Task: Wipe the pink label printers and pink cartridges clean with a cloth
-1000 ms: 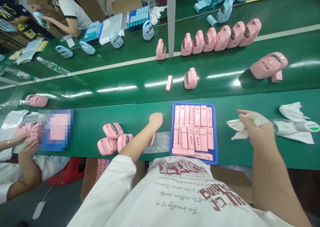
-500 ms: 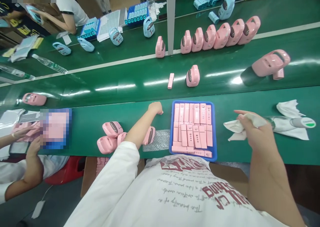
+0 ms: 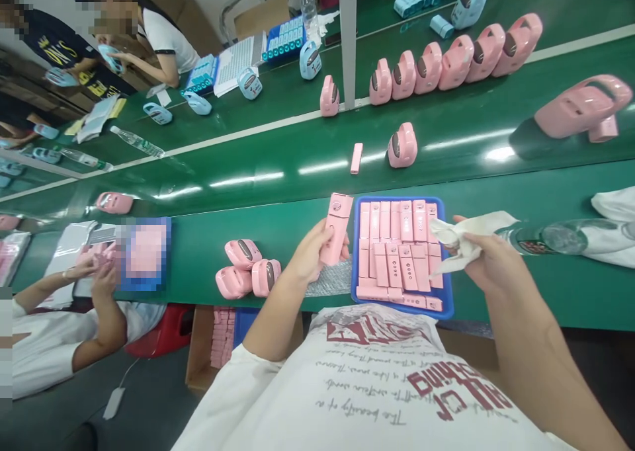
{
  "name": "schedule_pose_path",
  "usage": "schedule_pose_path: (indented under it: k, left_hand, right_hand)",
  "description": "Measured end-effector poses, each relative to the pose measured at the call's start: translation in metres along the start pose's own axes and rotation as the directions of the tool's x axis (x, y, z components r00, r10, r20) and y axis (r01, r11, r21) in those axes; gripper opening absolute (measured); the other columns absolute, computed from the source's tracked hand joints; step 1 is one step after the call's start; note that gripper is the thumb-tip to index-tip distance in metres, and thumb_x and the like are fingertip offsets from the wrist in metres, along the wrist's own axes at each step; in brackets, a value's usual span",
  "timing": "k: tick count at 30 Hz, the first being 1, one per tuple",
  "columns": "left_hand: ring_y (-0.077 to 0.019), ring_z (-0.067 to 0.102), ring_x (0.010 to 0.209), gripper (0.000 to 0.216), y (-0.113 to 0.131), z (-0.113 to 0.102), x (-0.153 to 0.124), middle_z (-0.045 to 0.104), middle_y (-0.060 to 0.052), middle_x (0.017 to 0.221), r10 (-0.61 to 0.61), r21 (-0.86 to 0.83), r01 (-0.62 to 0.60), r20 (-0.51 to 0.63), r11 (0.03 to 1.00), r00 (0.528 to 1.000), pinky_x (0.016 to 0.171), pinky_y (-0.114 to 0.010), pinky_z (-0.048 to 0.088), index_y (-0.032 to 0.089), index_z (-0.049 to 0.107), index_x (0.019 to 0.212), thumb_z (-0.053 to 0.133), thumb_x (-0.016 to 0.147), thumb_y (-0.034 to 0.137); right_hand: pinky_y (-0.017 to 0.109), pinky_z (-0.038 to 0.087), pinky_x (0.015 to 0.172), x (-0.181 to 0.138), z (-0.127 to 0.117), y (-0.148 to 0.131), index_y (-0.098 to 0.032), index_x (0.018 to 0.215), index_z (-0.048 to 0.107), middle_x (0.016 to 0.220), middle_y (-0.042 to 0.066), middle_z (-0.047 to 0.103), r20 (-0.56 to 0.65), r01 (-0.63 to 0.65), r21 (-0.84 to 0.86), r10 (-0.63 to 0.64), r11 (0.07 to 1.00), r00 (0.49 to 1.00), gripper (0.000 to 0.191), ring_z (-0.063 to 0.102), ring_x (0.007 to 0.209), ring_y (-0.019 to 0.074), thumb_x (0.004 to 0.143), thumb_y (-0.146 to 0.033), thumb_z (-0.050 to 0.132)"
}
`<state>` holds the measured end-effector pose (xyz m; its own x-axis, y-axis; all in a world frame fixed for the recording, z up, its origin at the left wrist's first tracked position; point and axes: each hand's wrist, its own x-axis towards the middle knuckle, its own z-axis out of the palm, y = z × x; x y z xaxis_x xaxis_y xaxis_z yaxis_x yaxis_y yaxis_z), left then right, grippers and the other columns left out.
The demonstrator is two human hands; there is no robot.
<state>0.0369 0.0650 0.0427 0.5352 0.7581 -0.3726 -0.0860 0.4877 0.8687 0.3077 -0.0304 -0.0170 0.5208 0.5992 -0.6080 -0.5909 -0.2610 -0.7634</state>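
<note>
My L fingers (image 3: 325, 237) were closed round a pink block (image 3: 337, 226); R fingers (image 3: 483, 241) pinched a white cloth (image 3: 456, 252) nr the blue tray (image 3: 448, 295).

Red stool (image 3: 161, 337) — pale post (image 3: 348, 47), upright bottle (image 3: 308, 9)

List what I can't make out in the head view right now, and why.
All in the head view:
Pink stick, palm side: hidden by the left hand.
White cloth, gripped folds: covered by the right hand.
Far white cloth: cut off by the picture's right edge.
Co-worker's blue tray, contents: blurred by mosaic.
Print on the stick: too small to read.
</note>
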Motion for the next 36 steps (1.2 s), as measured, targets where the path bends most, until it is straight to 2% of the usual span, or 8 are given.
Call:
schedule_pose_path:
  k: [6,10,13,18,21,24,29,36]
  left_hand:
    - [-0.0123,0.06,0.074,0.067,-0.002,0.022,-0.022,0.059,-0.003,0.1,0.042,-0.024,-0.037,0.263,0.999,0.964,0.067,-0.027,0.05,0.023,0.04,0.127,0.073,0.068,0.024]
    - [-0.0211,0.06,0.098,0.08,-0.004,0.038,-0.03,0.057,-0.008,0.118,0.006,-0.036,0.006,0.318,0.999,0.948,0.084,-0.034,0.049,0.026,0.037,0.136,0.076,0.067,0.04]
    - [-0.0269,0.055,0.112,0.086,-0.006,0.048,-0.03,0.059,-0.009,0.116,0.018,-0.109,0.01,0.252,0.994,0.967,0.088,-0.035,0.047,0.022,0.045,0.132,0.06,0.067,0.076]
    - [-0.0211,0.061,0.095,0.091,-0.01,0.056,-0.031,0.065,-0.009,0.097,-0.066,-0.171,0.081,0.093,0.982,0.993,0.074,-0.03,0.05,0.016,0.054,0.122,0.018,0.074,0.086]
    - [-0.0173,0.062,0.071,0.096,-0.008,0.062,-0.037,0.064,-0.007,0.087,-0.059,-0.226,0.088,0.132,0.97,0.99,0.058,-0.029,0.048,0.017,0.052,0.12,0.005,0.072,0.086]
    - [-0.0124,0.054,0.051,0.095,-0.002,0.067,-0.047,0.062,-0.003,0.081,0.012,-0.242,0.046,0.233,0.969,0.972,0.044,-0.026,0.041,0.019,0.05,0.115,0.017,0.064,0.093]
    - [-0.0122,0.055,0.051,0.084,0.007,0.07,-0.059,0.06,-0.002,0.076,0.022,-0.293,0.084,0.341,0.953,0.94,0.045,-0.025,0.043,0.019,0.05,0.107,0.03,0.067,0.09]
    - [-0.0093,0.052,0.048,0.041,0.003,0.078,-0.057,0.055,0.001,0.067,-0.02,-0.352,0.187,0.427,0.917,0.904,0.04,-0.02,0.038,0.016,0.056,0.091,0.065,0.076,0.053]
  right_hand:
    - [0.029,0.056,0.074,-0.037,0.041,0.002,-0.017,0.099,0.069,0.103,0.006,0.069,0.11,0.442,-0.058,-0.434,0.895,0.894,0.027,0.065,0.088,0.0167,0.077,-0.034,0.068]
    - [0.041,0.053,0.096,-0.064,0.076,-0.009,-0.024,0.114,0.066,0.113,0.003,0.069,0.277,0.941,-0.124,-0.9,0.315,0.338,0.027,0.064,0.106,0.0192,0.088,-0.023,0.058]
    - [0.042,0.051,0.101,-0.076,0.092,-0.004,-0.025,0.124,0.06,0.119,0.003,0.067,0.513,0.999,0.022,-0.857,-0.047,-0.052,0.038,0.06,0.117,0.0197,0.089,-0.013,0.052]
    - [0.04,0.047,0.107,-0.078,0.091,0.004,-0.022,0.127,0.057,0.118,0.004,0.068,0.724,0.935,0.224,-0.595,-0.275,-0.349,0.04,0.059,0.117,0.017,0.089,-0.01,0.052]
    - [0.043,0.043,0.11,-0.067,0.083,-0.014,-0.027,0.127,0.057,0.116,0.001,0.068,0.653,0.976,0.05,-0.732,-0.212,-0.192,0.043,0.064,0.11,0.0174,0.087,-0.012,0.057]
    - [0.045,0.053,0.097,-0.057,0.072,-0.034,-0.024,0.112,0.066,0.107,0.002,0.07,0.268,0.981,-0.09,-0.945,0.17,0.188,0.025,0.067,0.1,0.0203,0.088,-0.026,0.059]
    - [0.044,0.059,0.081,-0.055,0.041,-0.037,-0.022,0.089,0.066,0.088,0.001,0.066,-0.008,0.664,0.171,-0.673,0.728,0.739,0.014,0.067,0.077,0.0161,0.085,-0.034,0.06]
    - [0.035,0.058,0.065,-0.071,0.018,-0.021,-0.019,0.083,0.067,0.084,0.003,0.064,0.007,0.322,0.228,-0.332,0.919,0.943,0.015,0.061,0.076,0.0167,0.069,-0.024,0.063]
